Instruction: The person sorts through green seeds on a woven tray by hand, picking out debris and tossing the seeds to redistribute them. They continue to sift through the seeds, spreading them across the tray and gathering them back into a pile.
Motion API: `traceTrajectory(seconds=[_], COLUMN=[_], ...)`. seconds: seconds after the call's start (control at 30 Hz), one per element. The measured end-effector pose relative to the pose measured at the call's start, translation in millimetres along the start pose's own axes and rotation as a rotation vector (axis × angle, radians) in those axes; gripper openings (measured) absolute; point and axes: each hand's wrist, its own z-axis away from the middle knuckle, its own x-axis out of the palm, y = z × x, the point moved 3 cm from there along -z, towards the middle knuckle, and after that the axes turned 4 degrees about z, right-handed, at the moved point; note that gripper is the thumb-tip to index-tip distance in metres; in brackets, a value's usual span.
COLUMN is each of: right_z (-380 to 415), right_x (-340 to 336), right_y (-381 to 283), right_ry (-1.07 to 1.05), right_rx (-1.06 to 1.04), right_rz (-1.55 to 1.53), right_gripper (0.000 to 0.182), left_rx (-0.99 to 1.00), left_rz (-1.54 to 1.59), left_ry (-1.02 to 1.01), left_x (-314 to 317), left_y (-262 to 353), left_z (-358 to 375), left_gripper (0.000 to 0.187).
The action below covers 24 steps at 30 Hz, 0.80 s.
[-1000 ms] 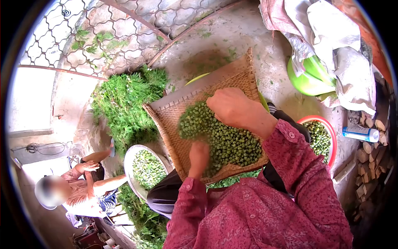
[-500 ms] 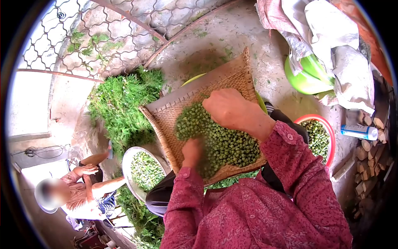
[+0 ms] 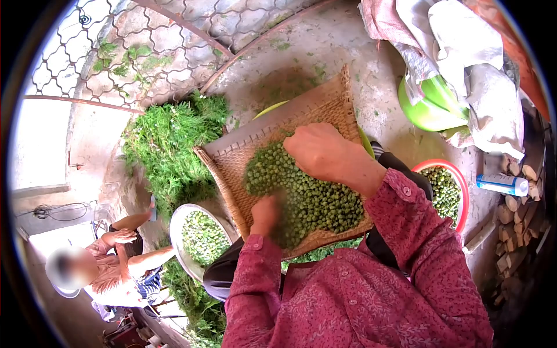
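Observation:
Across my lap lies a woven winnowing basket (image 3: 224,184), tilted in view, with a heap of small round green berries or buds (image 3: 328,203) in it. My right hand (image 3: 319,152) is curled closed over the far part of the heap, its knuckles up. Its fingertips are hidden underneath, so I cannot make out what they hold. Lower on the left, my left hand (image 3: 265,216) touches the near left side of the heap. A smear covers its fingers, and their grip does not show.
On the left stand a metal basin (image 3: 177,235) of green pieces and a leafy green pile (image 3: 174,139). A seated person (image 3: 110,264) is beyond. To the right are a red-rimmed bowl (image 3: 464,194), a blue-and-white container (image 3: 502,184), firewood (image 3: 513,232) and a green tub (image 3: 426,110) under white sacks (image 3: 493,98).
My left hand has shifted very slightly to the left at the edge of the heap. My right hand and the basket stay almost where they were.

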Motion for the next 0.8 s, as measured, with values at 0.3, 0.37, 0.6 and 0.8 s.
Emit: traceTrajectory(seconds=[0.3, 0.37, 0.6, 0.8], right_z=[-2, -3, -1, -2], right_x=[2, 2, 7, 2], right_y=[-3, -3, -2, -5], right_ry=[-0.032, -0.078, 0.003, -0.115], right_rx=[0.028, 0.041, -0.014, 0.046], right_rz=[0.001, 0.026, 0.013, 0.054], right_gripper=[0.007, 0.008, 0.009, 0.009], left_rx=[0.033, 0.033, 0.11, 0.089], left_rz=[-0.007, -0.009, 0.034, 0.067], left_ry=[-0.04, -0.063, 0.007, 0.094], left_x=[30, 26, 41, 40], left_y=[-18, -14, -21, -19], left_z=[-17, -17, -19, -17], left_gripper=[0.029, 0.032, 0.035, 0.028])
